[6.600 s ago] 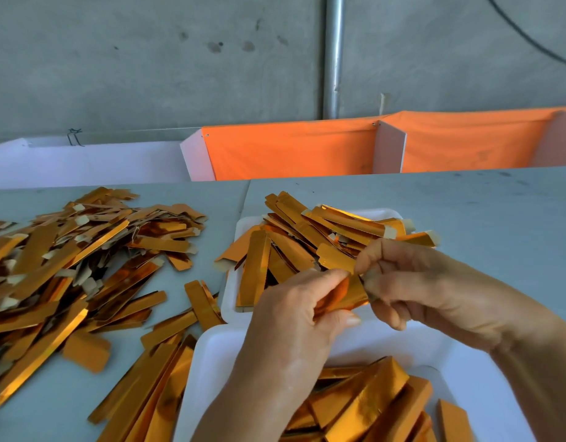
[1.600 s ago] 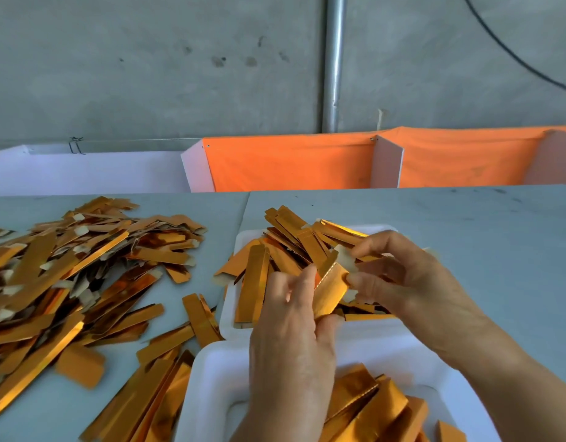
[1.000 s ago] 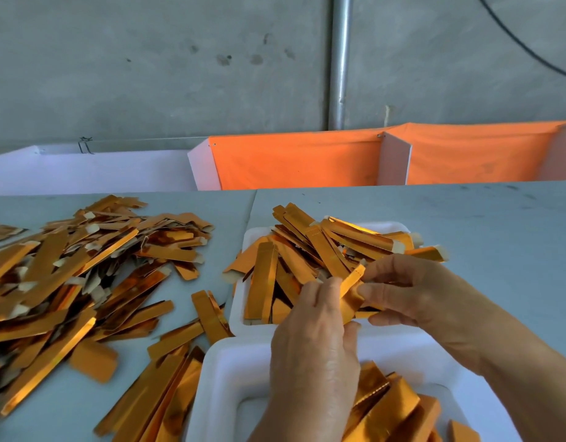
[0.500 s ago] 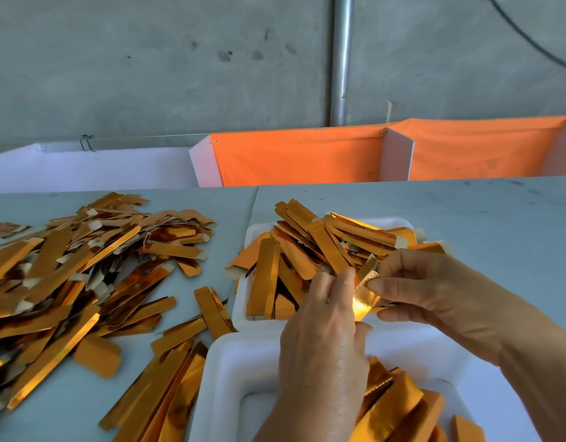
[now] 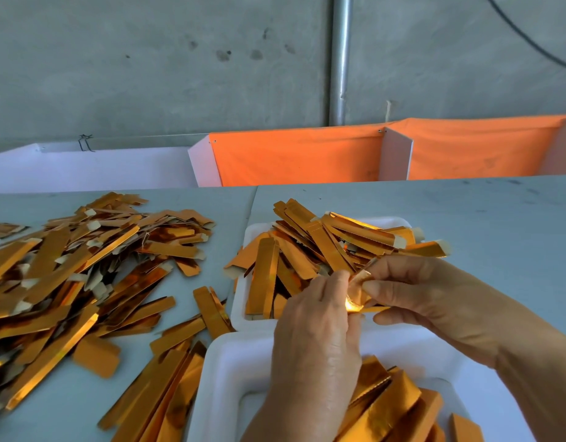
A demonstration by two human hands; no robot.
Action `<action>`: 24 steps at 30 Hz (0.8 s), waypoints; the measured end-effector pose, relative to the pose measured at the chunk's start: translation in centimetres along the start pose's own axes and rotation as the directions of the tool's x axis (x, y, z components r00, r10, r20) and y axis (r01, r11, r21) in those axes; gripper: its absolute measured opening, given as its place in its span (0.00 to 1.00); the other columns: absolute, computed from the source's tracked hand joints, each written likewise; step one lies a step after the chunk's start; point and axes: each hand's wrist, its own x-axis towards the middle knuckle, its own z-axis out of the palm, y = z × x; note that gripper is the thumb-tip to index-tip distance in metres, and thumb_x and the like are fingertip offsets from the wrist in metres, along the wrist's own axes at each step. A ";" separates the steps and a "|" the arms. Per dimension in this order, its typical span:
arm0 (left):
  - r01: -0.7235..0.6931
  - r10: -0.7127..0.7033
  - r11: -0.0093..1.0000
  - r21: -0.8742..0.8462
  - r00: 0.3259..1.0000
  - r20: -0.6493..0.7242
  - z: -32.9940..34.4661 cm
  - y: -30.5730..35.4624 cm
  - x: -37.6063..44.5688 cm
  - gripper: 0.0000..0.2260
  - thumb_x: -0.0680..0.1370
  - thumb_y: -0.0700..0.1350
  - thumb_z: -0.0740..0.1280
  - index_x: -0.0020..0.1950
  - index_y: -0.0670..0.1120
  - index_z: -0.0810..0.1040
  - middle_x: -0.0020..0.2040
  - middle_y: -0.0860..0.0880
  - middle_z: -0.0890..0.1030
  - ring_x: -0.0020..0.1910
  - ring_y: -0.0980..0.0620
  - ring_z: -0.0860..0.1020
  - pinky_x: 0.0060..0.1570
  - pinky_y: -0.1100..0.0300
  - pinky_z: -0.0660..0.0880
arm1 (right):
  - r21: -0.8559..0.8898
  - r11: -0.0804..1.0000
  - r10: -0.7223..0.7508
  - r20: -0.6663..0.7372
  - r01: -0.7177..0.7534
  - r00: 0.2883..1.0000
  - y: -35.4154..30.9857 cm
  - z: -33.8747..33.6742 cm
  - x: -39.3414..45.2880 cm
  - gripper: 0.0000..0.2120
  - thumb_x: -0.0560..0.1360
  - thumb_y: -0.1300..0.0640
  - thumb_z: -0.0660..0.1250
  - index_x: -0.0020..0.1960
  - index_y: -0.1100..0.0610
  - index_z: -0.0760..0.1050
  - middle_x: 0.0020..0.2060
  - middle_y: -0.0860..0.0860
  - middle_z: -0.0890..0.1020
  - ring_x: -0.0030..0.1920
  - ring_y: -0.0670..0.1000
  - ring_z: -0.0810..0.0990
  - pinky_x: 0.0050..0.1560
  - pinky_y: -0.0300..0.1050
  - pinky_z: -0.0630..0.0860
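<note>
Both hands meet over the gap between two white foam trays. My left hand (image 5: 316,333) and my right hand (image 5: 425,298) pinch one small shiny gold foil piece (image 5: 355,293) between their fingertips; most of it is hidden by the fingers. The far tray (image 5: 243,301) holds a heap of flat gold strips (image 5: 323,247). The near tray (image 5: 230,371), under my wrists, holds folded gold pieces (image 5: 390,406).
A large loose pile of gold strips (image 5: 68,272) covers the grey table at the left, with more strips (image 5: 167,387) beside the near tray. Orange cloth dividers (image 5: 294,157) and a white bin (image 5: 93,167) stand behind the table. A metal pipe (image 5: 339,59) runs up the concrete wall.
The hands have drawn closer together over the foil piece, which now shows less between the fingers than a second ago. The piles and trays have not moved.
</note>
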 end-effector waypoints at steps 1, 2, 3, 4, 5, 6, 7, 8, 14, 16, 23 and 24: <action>-0.013 0.013 1.000 0.004 1.000 0.000 0.0 0.1 0.0 0.22 0.78 0.50 0.65 0.71 0.54 0.65 0.61 0.57 0.74 0.61 0.57 0.71 0.54 0.71 0.62 | 0.004 1.000 -0.002 0.008 0.002 1.000 0.0 0.0 0.0 0.05 0.72 0.58 0.69 0.42 0.56 0.83 0.44 0.54 0.85 0.46 0.49 0.84 0.40 0.36 0.77; -0.023 0.023 1.000 0.004 1.000 -0.001 0.0 0.1 0.0 0.21 0.78 0.50 0.64 0.71 0.53 0.66 0.61 0.56 0.76 0.61 0.57 0.71 0.55 0.70 0.63 | 0.018 1.000 -0.002 0.014 0.002 1.000 0.1 0.0 0.0 0.05 0.71 0.57 0.69 0.41 0.55 0.83 0.44 0.54 0.85 0.46 0.49 0.84 0.40 0.36 0.77; -0.027 0.027 1.000 -0.002 1.000 -0.005 0.1 0.1 0.0 0.20 0.78 0.49 0.64 0.70 0.53 0.67 0.60 0.56 0.77 0.60 0.56 0.72 0.55 0.69 0.66 | 0.040 0.999 -0.002 0.022 0.001 1.000 0.0 0.0 0.0 0.05 0.69 0.56 0.69 0.39 0.55 0.83 0.43 0.55 0.85 0.46 0.49 0.84 0.40 0.36 0.77; -0.029 0.028 1.000 -0.011 1.000 -0.010 0.0 0.1 0.1 0.19 0.79 0.48 0.64 0.69 0.54 0.68 0.59 0.56 0.78 0.58 0.57 0.73 0.54 0.68 0.69 | 0.062 0.998 -0.005 0.033 0.003 0.999 0.0 -0.1 -0.1 0.05 0.68 0.55 0.69 0.38 0.54 0.83 0.42 0.55 0.85 0.45 0.49 0.84 0.40 0.36 0.77; -0.029 0.029 0.999 -0.020 0.999 -0.017 0.0 0.1 0.1 0.18 0.79 0.48 0.63 0.68 0.54 0.69 0.58 0.56 0.78 0.56 0.57 0.74 0.52 0.67 0.70 | 0.078 0.997 -0.010 0.045 0.006 0.999 0.0 -0.1 -0.1 0.05 0.67 0.54 0.69 0.38 0.54 0.83 0.41 0.54 0.85 0.45 0.49 0.84 0.40 0.35 0.77; -0.031 0.031 0.999 -0.028 0.999 -0.022 0.0 0.1 0.1 0.17 0.79 0.48 0.63 0.68 0.54 0.70 0.57 0.56 0.79 0.55 0.57 0.75 0.51 0.67 0.71 | 0.086 0.996 -0.015 0.054 0.010 0.998 0.0 -0.2 -0.1 0.06 0.67 0.53 0.69 0.38 0.54 0.84 0.41 0.54 0.85 0.44 0.49 0.84 0.40 0.35 0.78; -0.035 0.034 0.999 -0.037 0.999 -0.027 0.0 0.1 0.2 0.17 0.79 0.47 0.64 0.68 0.53 0.70 0.57 0.56 0.79 0.55 0.57 0.76 0.51 0.67 0.72 | 0.088 0.996 -0.020 0.059 0.015 0.998 0.0 -0.3 -0.1 0.07 0.68 0.53 0.69 0.39 0.55 0.84 0.41 0.54 0.85 0.44 0.49 0.84 0.40 0.36 0.78; -0.040 0.038 0.998 -0.050 0.999 -0.035 0.0 0.2 0.2 0.18 0.78 0.48 0.64 0.68 0.53 0.71 0.58 0.56 0.79 0.55 0.57 0.76 0.52 0.66 0.72 | 0.085 0.996 -0.027 0.057 0.022 0.998 0.0 -0.5 -0.1 0.08 0.68 0.52 0.69 0.40 0.56 0.84 0.42 0.55 0.85 0.44 0.49 0.84 0.40 0.36 0.78; -0.055 0.051 0.989 -0.140 0.998 -0.038 -0.4 0.4 0.4 0.19 0.79 0.49 0.62 0.70 0.51 0.71 0.58 0.55 0.80 0.56 0.58 0.77 0.55 0.62 0.76 | 0.050 0.994 -0.103 0.058 0.100 0.993 -0.1 -0.9 -0.3 0.08 0.66 0.53 0.70 0.41 0.56 0.83 0.39 0.55 0.84 0.42 0.49 0.84 0.41 0.37 0.78; -0.064 0.061 0.985 -0.158 0.998 -0.023 -0.4 0.4 0.4 0.17 0.79 0.47 0.62 0.68 0.51 0.73 0.55 0.55 0.82 0.53 0.59 0.78 0.52 0.63 0.77 | 0.035 0.993 -0.112 0.058 0.110 0.992 -0.1 -1.2 -0.3 0.07 0.66 0.54 0.70 0.41 0.57 0.83 0.37 0.54 0.84 0.40 0.49 0.83 0.41 0.37 0.78; 0.000 0.010 0.985 -0.171 0.998 0.058 -0.5 0.2 0.3 0.13 0.80 0.45 0.61 0.64 0.53 0.76 0.50 0.56 0.82 0.49 0.59 0.80 0.48 0.62 0.78 | -0.096 0.981 -0.171 -0.019 0.169 0.985 -0.3 -0.9 -0.4 0.07 0.64 0.53 0.72 0.38 0.55 0.81 0.35 0.54 0.84 0.36 0.50 0.83 0.37 0.38 0.78; 0.028 -0.010 0.984 -0.174 0.994 0.105 -0.6 0.1 0.3 0.13 0.80 0.46 0.61 0.64 0.52 0.75 0.50 0.56 0.82 0.48 0.58 0.80 0.48 0.62 0.79 | -0.134 0.972 -0.198 -0.041 0.191 0.979 -0.4 -1.0 -0.4 0.07 0.63 0.52 0.72 0.38 0.54 0.79 0.35 0.53 0.84 0.35 0.50 0.82 0.35 0.38 0.77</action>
